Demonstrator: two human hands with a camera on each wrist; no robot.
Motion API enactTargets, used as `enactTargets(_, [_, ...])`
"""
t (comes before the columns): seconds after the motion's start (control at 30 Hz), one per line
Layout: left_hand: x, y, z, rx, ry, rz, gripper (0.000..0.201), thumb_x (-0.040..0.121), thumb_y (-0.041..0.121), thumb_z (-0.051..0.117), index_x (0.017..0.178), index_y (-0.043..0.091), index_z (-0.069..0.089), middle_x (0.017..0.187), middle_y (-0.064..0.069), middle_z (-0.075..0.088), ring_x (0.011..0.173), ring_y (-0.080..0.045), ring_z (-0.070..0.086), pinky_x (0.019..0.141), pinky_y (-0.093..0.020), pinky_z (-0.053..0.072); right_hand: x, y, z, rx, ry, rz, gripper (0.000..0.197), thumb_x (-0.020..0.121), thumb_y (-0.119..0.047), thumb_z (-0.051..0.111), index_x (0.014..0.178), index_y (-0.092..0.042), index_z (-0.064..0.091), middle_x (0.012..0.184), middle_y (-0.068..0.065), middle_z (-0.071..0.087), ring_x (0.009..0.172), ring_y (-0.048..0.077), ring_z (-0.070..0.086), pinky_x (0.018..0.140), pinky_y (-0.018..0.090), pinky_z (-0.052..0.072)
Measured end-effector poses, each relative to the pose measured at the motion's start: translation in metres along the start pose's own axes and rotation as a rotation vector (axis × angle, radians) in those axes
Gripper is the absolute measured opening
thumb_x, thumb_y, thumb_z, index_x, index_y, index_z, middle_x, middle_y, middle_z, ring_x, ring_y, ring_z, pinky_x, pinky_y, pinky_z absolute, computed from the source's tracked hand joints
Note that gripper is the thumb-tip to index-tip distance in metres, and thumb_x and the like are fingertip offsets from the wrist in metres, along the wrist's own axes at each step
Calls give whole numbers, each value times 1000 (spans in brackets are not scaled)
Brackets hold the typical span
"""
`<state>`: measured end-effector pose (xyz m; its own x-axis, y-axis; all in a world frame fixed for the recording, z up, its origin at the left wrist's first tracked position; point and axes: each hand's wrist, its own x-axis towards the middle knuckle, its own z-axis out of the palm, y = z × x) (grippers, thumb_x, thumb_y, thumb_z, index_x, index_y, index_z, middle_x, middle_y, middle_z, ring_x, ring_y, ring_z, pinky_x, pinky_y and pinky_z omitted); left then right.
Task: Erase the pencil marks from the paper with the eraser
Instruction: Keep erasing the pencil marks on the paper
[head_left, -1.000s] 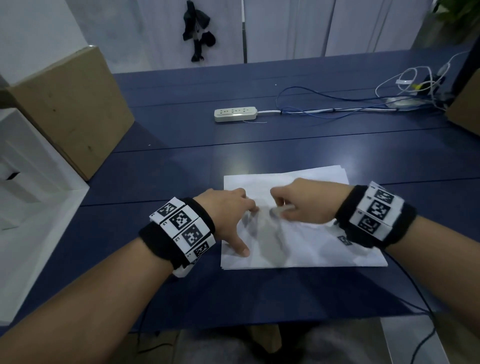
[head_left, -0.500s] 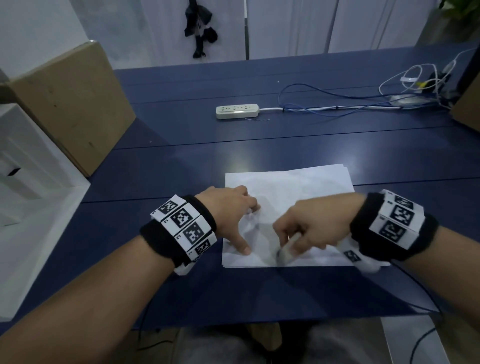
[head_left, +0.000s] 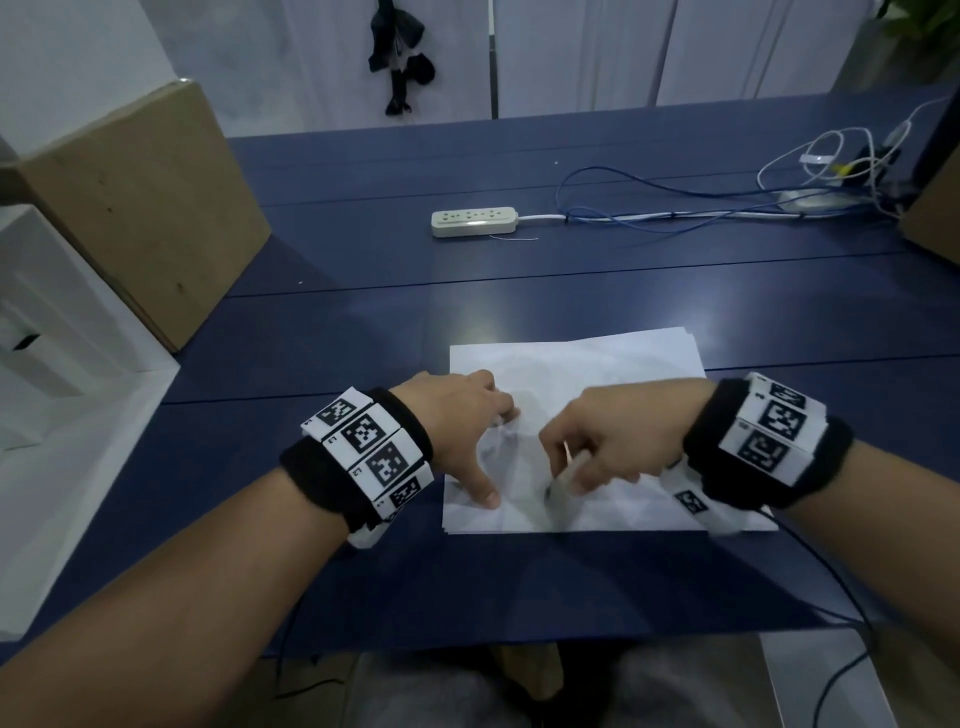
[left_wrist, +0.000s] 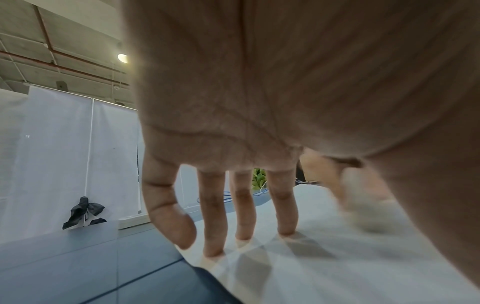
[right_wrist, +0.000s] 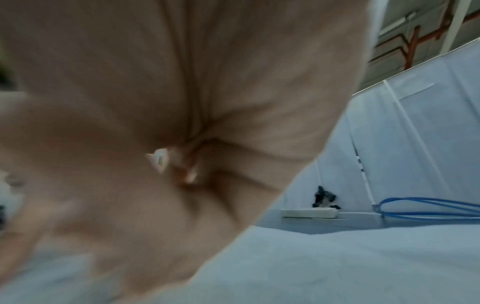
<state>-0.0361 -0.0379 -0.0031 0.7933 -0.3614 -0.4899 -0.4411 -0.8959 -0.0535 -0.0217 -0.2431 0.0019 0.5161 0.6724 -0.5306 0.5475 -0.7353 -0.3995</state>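
A white sheet of paper (head_left: 597, 364) lies on the blue table in front of me, with faint grey pencil smudges (head_left: 493, 452) near its middle. My left hand (head_left: 467, 421) presses the sheet's left part flat with straight spread fingers (left_wrist: 241, 205), thumb near the lower left corner. My right hand (head_left: 602, 441) pinches a pale eraser (head_left: 561, 480) with curled fingers, its tip down on the paper close to the near edge. In the left wrist view the eraser (left_wrist: 369, 216) is a blur. The right wrist view shows only the blurred palm (right_wrist: 155, 123) above the paper (right_wrist: 337, 257).
A white power strip (head_left: 474, 222) with blue and white cables (head_left: 675, 208) lies further back on the table (head_left: 363, 322). A cardboard box (head_left: 140, 208) and a white box (head_left: 57, 395) stand at the left. Another brown box edge (head_left: 935, 218) is at the far right.
My right hand has swept the eraser from the middle of the paper toward its near edge. The left hand has stayed pressing the sheet.
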Motion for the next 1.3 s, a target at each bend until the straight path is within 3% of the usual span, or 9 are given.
enactTargets(0.17, [-2, 1, -1, -8, -7, -9, 102, 61, 72, 77, 147, 36, 34, 134, 10, 41, 116, -17, 53, 97, -46, 45, 19, 19, -19, -87, 372, 142, 23, 91, -49, 64, 89, -27, 56, 75, -9, 57, 72, 18, 61, 72, 38, 54])
enactTargets(0.33, [-1, 0, 0, -7, -5, -4, 99, 61, 72, 77, 144, 37, 36, 132, 9, 41, 115, -17, 52, 96, -47, 46, -1, 3, -1, 13, -25, 13, 8, 90, -30, 69, 94, -24, 66, 77, 7, 70, 52, 14, 58, 53, 35, 54])
enactTargets(0.57, [-2, 0, 0, -14, 0, -13, 101, 60, 72, 77, 145, 37, 35, 134, 10, 41, 115, -18, 53, 95, -45, 46, 15, 16, -22, -31, 364, 191, 21, 89, -43, 64, 86, -23, 57, 72, 5, 67, 54, 32, 68, 48, 37, 57])
enactTargets(0.63, [-2, 0, 0, -13, 7, -8, 100, 60, 72, 77, 145, 37, 36, 133, 9, 41, 115, -17, 53, 94, -44, 47, 8, 11, -14, -1, 264, 90, 10, 90, -30, 64, 87, -21, 60, 67, 1, 65, 51, 25, 65, 50, 42, 60])
enactTargets(0.77, [-1, 0, 1, -13, 2, -2, 100, 60, 72, 77, 144, 36, 37, 131, 10, 41, 114, -16, 52, 94, -46, 47, -4, -1, 4, 61, -20, -13, 10, 91, -21, 68, 99, -16, 67, 75, 10, 68, 52, 16, 58, 42, 26, 50])
enactTargets(0.93, [-2, 2, -2, -22, -10, -16, 100, 60, 71, 78, 145, 37, 36, 134, 10, 41, 114, -17, 54, 97, -45, 46, 11, 17, -17, -23, 337, 167, 22, 92, -44, 64, 92, -22, 59, 73, 3, 67, 56, 29, 67, 42, 32, 52])
enactTargets(1.0, [-3, 2, -3, -16, -9, -18, 101, 60, 71, 78, 145, 36, 36, 134, 10, 41, 114, -17, 53, 97, -45, 46, 8, 18, -16, -20, 317, 131, 20, 91, -42, 65, 88, -23, 58, 70, 1, 66, 56, 28, 68, 45, 37, 56])
enactTargets(1.13, [-2, 1, -1, -11, -7, -13, 100, 60, 72, 77, 144, 36, 36, 132, 10, 41, 114, -17, 53, 96, -46, 47, -8, 3, 2, 47, -29, 0, 7, 90, -24, 69, 96, -21, 66, 77, 9, 69, 51, 14, 57, 47, 31, 52])
enactTargets(1.3, [-2, 2, -3, -1, -15, -18, 102, 60, 71, 78, 145, 35, 35, 134, 9, 41, 114, -17, 54, 95, -46, 48, 12, 20, -17, -87, 297, 155, 23, 91, -47, 66, 87, -26, 57, 76, -6, 63, 70, 21, 64, 69, 43, 58])
